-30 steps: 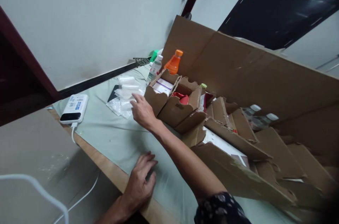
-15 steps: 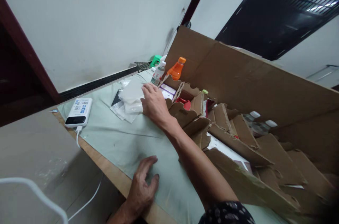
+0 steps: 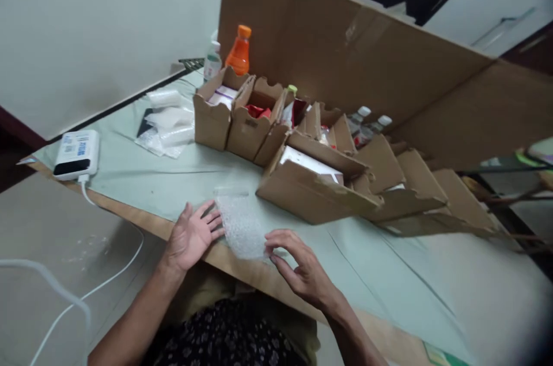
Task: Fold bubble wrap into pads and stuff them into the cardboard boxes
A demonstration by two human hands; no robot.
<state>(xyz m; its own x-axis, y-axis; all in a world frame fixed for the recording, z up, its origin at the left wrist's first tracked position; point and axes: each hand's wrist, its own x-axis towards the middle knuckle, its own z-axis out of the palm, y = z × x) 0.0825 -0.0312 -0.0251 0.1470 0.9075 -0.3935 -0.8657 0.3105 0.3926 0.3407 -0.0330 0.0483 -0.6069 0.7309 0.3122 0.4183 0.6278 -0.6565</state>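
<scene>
A clear bubble wrap bag (image 3: 244,225) hangs over the front edge of the cloth-covered table, between my two hands. My right hand (image 3: 296,265) pinches its lower right corner between thumb and fingers. On the other side, my left hand (image 3: 192,236) is open, palm up, its spread fingertips beside the bag's left edge; whether they touch it I cannot tell. A pile of more clear plastic bags (image 3: 170,124) lies farther back on the left, partly over a dark flat object (image 3: 146,122).
Cardboard bins (image 3: 211,121) holding boxes and packets stand along the table before a tall cardboard panel (image 3: 345,37). An orange bottle (image 3: 239,55) and a clear bottle (image 3: 212,63) stand behind them. A white power bank (image 3: 78,153) with a cable lies at the left edge.
My right hand has come back from the bag pile to the table's front, bringing a bubble wrap bag. My left hand has turned palm up and opened. The view has shifted right.
</scene>
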